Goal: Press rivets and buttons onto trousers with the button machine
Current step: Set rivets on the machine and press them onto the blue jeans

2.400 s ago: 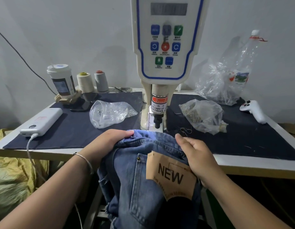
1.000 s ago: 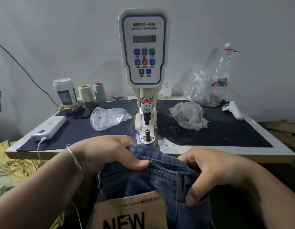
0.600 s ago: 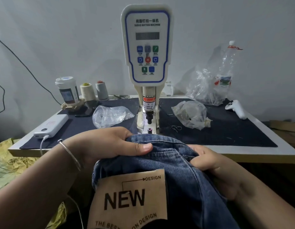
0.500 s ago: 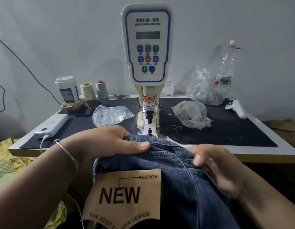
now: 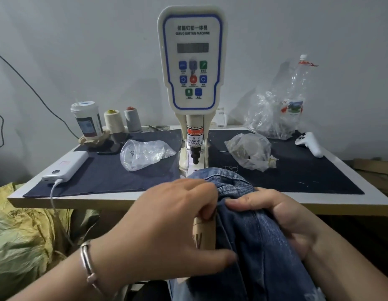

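With both the left hand (image 5: 178,222) and right hand (image 5: 282,216) keeping a closed grip on the bunched denim trousers (image 5: 254,235), fingers could stray beneath the button machine (image 5: 192,83) punch (image 5: 195,156), or a doubled fold get riveted.

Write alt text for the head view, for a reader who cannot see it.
Both hands, left hand and right hand, grip bunched jeans at the table edge, their top fold just below the button machine punch. Plastic bags lie on either side of the machine, and a power bank lies far left.
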{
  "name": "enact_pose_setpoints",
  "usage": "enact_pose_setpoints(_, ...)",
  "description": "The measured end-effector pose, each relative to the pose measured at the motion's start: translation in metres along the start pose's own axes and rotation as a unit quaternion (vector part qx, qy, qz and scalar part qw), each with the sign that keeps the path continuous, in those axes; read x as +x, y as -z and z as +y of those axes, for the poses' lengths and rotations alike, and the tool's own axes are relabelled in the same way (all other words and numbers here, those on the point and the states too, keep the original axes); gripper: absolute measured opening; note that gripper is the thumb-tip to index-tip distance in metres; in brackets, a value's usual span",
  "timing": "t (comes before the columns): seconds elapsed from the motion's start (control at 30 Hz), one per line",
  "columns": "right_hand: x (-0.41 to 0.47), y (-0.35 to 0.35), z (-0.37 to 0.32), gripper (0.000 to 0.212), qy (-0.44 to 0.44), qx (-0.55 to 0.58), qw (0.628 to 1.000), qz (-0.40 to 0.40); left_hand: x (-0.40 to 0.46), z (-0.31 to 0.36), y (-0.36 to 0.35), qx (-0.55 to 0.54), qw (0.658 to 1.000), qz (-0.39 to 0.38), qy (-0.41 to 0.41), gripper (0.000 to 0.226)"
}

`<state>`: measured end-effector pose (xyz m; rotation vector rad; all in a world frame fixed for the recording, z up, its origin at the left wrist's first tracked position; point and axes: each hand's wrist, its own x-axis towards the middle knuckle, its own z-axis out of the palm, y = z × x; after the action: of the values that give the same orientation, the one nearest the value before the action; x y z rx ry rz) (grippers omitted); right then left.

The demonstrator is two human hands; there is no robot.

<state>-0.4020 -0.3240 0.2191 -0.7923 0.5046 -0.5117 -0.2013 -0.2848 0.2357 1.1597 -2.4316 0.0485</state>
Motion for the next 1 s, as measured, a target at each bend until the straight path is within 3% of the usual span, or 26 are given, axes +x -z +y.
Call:
enact_pose_setpoints(0.1, 0.001, 0.004, 0.001, 0.039, 0.007, -0.023, 0.999, 0.028, 0.002, -0.007, 0.003, -0.089, 0.994, -0.044, 0.044, 0.027)
enact_pose_setpoints(0.17, 0.0, 0.006, 0.0, 0.042, 0.015, -0.044, 0.998, 0.04, 0.002, -0.015, 0.006, -0.169, 0.982, -0.048, 0.071, 0.025)
enact_pose_setpoints(0.3, -0.003, 0.007, -0.003, 0.047, 0.019, -0.071, 0.996, 0.053, 0.006, -0.015, 0.011, -0.221, 0.968, -0.091, 0.076, 0.015)
enact_pose_setpoints(0.43, -0.004, 0.01, -0.003, 0.048, 0.021, -0.085, 0.994, 0.071, 0.007, -0.018, 0.02, -0.235, 0.966, -0.095, 0.05, 0.021)
enact_pose_setpoints(0.6, -0.007, 0.013, -0.002, 0.046, 0.036, -0.093, 0.993, 0.068, 0.003, -0.023, 0.015, -0.151, 0.986, -0.063, 0.017, 0.02)
enact_pose_setpoints(0.8, -0.012, 0.02, -0.002, 0.057, 0.048, -0.054, 0.993, 0.097, -0.002, -0.03, 0.024, -0.169, 0.985, -0.045, -0.001, 0.022)
enact_pose_setpoints(0.9, -0.015, 0.021, -0.001, 0.054, 0.046, -0.048, 0.993, 0.094, -0.007, -0.035, 0.032, -0.231, 0.97, -0.065, 0.026, 0.026)
enact_pose_setpoints(1.0, -0.015, 0.021, 0.0, 0.06, 0.047, -0.045, 0.993, 0.1, -0.012, -0.04, 0.032, -0.328, 0.933, -0.111, 0.097, 0.042)
